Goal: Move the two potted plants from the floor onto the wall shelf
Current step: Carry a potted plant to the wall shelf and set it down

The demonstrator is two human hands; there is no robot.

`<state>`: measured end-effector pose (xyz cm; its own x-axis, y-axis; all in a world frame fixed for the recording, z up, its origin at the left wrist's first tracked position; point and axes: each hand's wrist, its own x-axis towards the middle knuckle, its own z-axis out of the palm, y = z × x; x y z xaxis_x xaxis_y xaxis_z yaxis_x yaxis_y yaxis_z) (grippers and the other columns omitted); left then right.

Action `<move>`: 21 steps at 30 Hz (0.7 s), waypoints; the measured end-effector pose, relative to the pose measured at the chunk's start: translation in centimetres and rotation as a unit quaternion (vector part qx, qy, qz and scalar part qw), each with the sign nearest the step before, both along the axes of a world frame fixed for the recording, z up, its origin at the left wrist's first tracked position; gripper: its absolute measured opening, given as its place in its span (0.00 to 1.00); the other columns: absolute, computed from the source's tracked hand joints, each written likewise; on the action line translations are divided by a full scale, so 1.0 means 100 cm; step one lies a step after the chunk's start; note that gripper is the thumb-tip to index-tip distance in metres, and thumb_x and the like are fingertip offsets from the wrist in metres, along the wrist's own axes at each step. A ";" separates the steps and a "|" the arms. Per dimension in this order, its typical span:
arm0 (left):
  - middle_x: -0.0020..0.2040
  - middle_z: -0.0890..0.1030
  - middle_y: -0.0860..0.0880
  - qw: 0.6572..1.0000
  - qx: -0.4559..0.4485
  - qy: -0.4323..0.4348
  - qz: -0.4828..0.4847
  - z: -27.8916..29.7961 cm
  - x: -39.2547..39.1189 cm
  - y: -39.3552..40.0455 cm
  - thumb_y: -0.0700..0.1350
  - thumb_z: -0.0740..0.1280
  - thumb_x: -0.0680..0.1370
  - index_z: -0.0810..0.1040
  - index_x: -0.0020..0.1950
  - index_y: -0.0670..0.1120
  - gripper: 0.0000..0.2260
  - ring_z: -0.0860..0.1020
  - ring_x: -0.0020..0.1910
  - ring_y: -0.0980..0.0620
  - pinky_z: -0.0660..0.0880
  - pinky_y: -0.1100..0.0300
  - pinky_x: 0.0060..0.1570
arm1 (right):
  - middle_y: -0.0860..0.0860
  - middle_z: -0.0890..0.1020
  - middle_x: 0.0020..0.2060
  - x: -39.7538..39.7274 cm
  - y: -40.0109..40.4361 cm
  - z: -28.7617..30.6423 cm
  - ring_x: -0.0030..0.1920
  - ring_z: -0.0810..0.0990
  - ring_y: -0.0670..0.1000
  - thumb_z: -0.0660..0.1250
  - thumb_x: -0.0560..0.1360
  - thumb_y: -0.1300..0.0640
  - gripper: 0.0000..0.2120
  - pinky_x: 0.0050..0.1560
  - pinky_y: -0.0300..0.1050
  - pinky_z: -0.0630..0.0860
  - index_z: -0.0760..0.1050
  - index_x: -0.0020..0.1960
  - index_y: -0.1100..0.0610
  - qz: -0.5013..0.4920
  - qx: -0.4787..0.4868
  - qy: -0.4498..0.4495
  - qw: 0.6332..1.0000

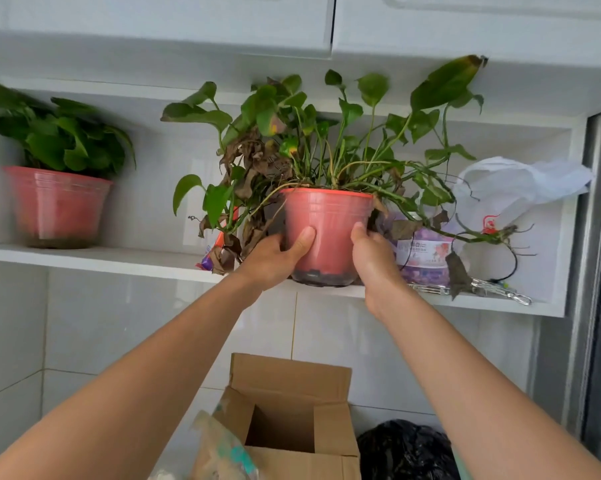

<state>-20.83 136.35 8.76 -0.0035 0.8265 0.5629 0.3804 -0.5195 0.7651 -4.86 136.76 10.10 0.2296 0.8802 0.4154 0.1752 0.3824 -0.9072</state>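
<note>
A red plastic pot [328,223] with a straggly green plant, some leaves brown and dry, rests at the front edge of the white wall shelf [119,259], near its middle. My left hand [275,258] grips the pot's left side, thumb on its front. My right hand [375,258] holds the right side. A second red pot [56,206] with a fuller green plant stands on the shelf at the far left, apart from both hands.
Behind the held pot sit a purple-labelled bag [423,258], a white plastic bag [513,192] and metal clips [500,292]. White cabinets [465,26] hang close above the leaves. Below are an open cardboard box [292,427] and a black bag [406,452]. A glass door frame [600,271] is at right.
</note>
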 end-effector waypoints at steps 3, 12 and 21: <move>0.60 0.80 0.52 0.997 0.062 -0.005 0.035 0.005 0.002 -0.001 0.61 0.67 0.77 0.69 0.72 0.47 0.29 0.79 0.54 0.56 0.76 0.63 0.54 | 0.49 0.77 0.62 -0.001 -0.013 -0.006 0.64 0.77 0.56 0.65 0.70 0.36 0.34 0.66 0.58 0.73 0.66 0.71 0.51 0.007 0.077 -0.063 0.995; 0.61 0.81 0.47 0.995 0.071 -0.061 0.028 0.015 0.004 0.000 0.53 0.74 0.74 0.72 0.68 0.46 0.26 0.80 0.59 0.47 0.79 0.45 0.59 | 0.56 0.75 0.68 0.005 -0.006 -0.017 0.66 0.75 0.58 0.76 0.68 0.46 0.44 0.67 0.56 0.73 0.59 0.76 0.57 -0.054 0.124 -0.186 0.973; 0.67 0.79 0.46 0.994 0.069 -0.044 0.069 0.015 0.013 0.017 0.55 0.72 0.75 0.68 0.74 0.47 0.30 0.77 0.65 0.44 0.74 0.45 0.66 | 0.49 0.76 0.58 0.002 0.014 -0.016 0.58 0.78 0.53 0.76 0.71 0.47 0.38 0.56 0.43 0.73 0.62 0.74 0.57 -0.047 0.128 -0.179 0.974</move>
<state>-19.58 138.01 10.23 -0.1660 0.7291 0.6640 0.3904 -0.5697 0.7232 -4.67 138.17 8.46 0.1032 0.7196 0.6867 0.5081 0.5554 -0.6584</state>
